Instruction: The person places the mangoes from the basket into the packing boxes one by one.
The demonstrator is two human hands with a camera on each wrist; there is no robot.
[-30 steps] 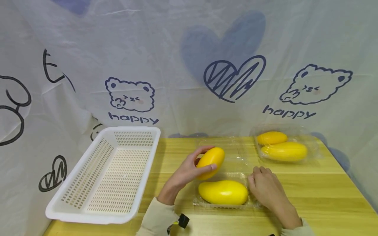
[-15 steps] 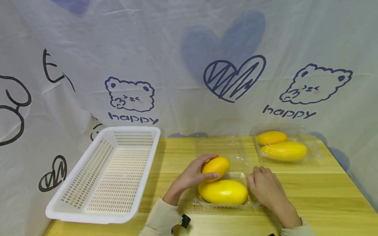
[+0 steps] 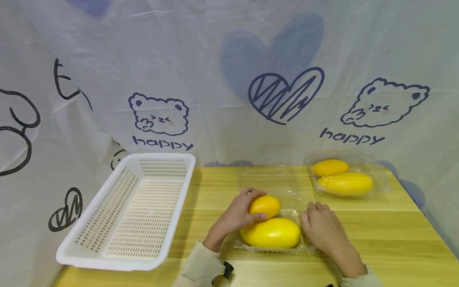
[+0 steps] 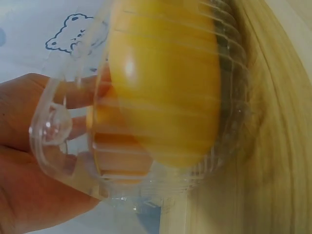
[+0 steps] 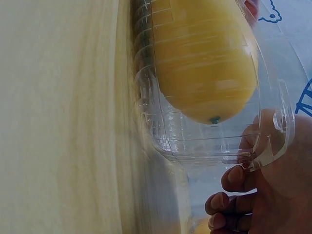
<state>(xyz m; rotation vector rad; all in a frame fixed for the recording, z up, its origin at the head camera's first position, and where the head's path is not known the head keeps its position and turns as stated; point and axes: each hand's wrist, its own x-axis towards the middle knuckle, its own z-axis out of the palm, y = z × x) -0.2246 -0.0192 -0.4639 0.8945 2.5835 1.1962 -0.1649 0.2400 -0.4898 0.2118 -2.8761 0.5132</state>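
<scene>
My left hand [image 3: 234, 213] holds a small orange-yellow mango [image 3: 266, 206] over the back half of a clear plastic clamshell box [image 3: 267, 250]. In the box's front half lies a larger yellow mango [image 3: 275, 234]; the small mango is close behind it. The box's lid [image 3: 269, 179] is folded back, away from me. At the box's right edge, my right hand [image 3: 324, 227] has its fingers curled, and in the right wrist view its thumb and forefinger pinch the rim corner. Through the plastic, the left wrist view shows the large mango [image 4: 170, 87] before the small one.
A white perforated plastic basket [image 3: 150, 215] stands on the left of the wooden table [image 3: 387, 243]. At the back right is another clear box [image 3: 381, 183] with two yellow mangoes [image 3: 346, 184] inside. A printed cloth [image 3: 222, 119] hangs behind the table.
My left hand has lowered the small mango and brought it toward the right, turning it from steeply tilted to nearly level behind the large one. My right hand stays at the box's edge.
</scene>
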